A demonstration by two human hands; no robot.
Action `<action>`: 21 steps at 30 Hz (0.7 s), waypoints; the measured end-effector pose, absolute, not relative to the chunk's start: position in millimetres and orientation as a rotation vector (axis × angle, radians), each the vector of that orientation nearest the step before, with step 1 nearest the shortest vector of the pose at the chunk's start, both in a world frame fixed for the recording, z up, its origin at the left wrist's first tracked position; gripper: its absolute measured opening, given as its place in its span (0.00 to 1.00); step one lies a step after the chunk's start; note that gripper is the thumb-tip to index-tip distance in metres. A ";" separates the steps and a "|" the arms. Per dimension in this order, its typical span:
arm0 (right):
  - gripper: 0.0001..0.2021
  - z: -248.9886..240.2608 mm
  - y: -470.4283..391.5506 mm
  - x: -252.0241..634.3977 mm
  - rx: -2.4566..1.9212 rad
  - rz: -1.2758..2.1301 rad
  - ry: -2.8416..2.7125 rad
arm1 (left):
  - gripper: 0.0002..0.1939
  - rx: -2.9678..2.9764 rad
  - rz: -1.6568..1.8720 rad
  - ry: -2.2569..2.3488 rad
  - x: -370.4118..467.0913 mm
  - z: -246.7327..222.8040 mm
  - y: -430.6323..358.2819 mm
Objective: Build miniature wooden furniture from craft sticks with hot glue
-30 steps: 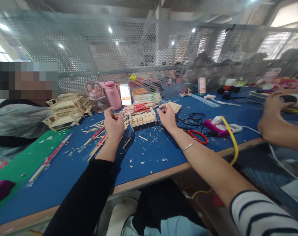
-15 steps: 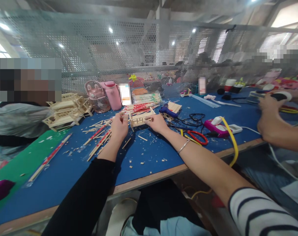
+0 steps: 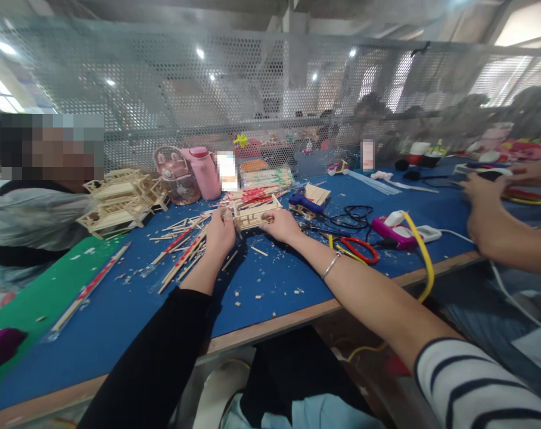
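Observation:
A small frame of pale wooden sticks (image 3: 252, 215) is held above the blue table between my two hands. My left hand (image 3: 221, 232) grips its left end, fingers closed on it. At the right part of its front side, my right hand (image 3: 282, 225) pinches the frame between thumb and fingers. Loose sticks (image 3: 185, 253), some in red-printed wrappers, lie left of my left hand. Behind my right hand a blue glue gun (image 3: 307, 204) rests by a small wooden piece (image 3: 319, 193).
Stacked wooden frames (image 3: 118, 202), a pink bottle (image 3: 204, 173) and a clear jug (image 3: 176, 179) stand at the back left. Red-handled scissors (image 3: 360, 249) and a purple power strip (image 3: 398, 232) lie right. People sit at both sides.
My hands have shifted slightly, with my right hand a little further left along the frame. The person at the left has moved their head slightly, and the hands at the right have shifted.

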State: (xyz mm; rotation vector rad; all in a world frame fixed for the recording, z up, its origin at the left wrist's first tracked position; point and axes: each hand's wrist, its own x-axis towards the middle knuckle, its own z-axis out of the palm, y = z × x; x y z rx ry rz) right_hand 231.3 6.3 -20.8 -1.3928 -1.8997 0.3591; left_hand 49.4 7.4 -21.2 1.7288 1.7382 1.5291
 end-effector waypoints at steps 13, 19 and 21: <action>0.09 76.8 68.3 205.3 -1.603 0.374 -2.410 | 0.18 1.617 1.495 1.731 41.8 -30.3 12.9; 0.14 64.0 91.2 171.6 -1.769 0.684 -2.346 | 0.20 1.618 1.461 1.715 41.6 -28.8 10.2; 0.14 60.1 91.9 167.7 -1.776 0.712 -2.264 | 0.21 1.622 1.414 1.756 43.7 -26.3 7.2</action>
